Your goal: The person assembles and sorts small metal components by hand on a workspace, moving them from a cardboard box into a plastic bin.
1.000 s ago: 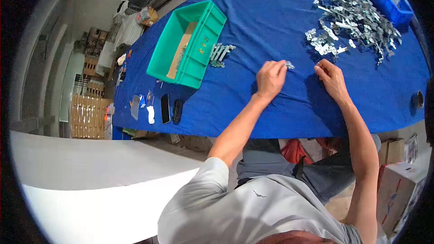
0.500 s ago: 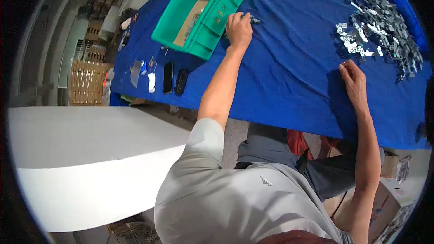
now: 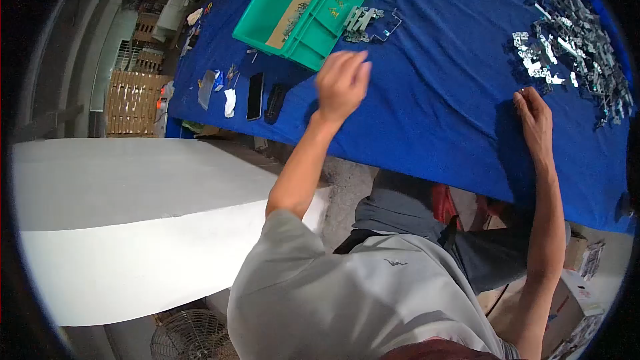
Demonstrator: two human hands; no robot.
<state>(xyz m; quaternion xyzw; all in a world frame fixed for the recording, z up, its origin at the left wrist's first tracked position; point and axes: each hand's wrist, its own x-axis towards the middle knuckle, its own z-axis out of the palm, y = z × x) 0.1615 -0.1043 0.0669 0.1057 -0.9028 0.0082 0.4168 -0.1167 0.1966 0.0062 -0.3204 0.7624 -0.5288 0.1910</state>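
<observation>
My left hand [image 3: 342, 87] is over the blue cloth just in front of the green bin [image 3: 313, 53]. Its fingers are loosely bent and a little apart, slightly blurred, and nothing shows in them. Beyond it, a small group of metal parts [image 3: 363, 20] lies against the bin's right side, with a bent wire piece [image 3: 393, 27] sticking out. My right hand [image 3: 535, 120] rests low over the cloth with thumb and fingers pinched together. A tiny pale bit shows at its fingertips, too small to name. Just past that hand is a big heap of dark and silvery metal parts [image 3: 587, 53].
Small metal pieces [image 3: 297, 23] lie inside the bin. On the cloth to the left are a phone [image 3: 255, 97], a black case [image 3: 274, 103] and a crumpled white item [image 3: 230, 103]. A white surface [image 3: 147, 227] stands left of my body. The blue cloth [image 3: 440, 93] covers the table.
My left hand has drawn back toward me from the small group of parts beside the bin, which is now uncovered. My right hand stays pinched near the heap. The whole view has shifted slightly.
</observation>
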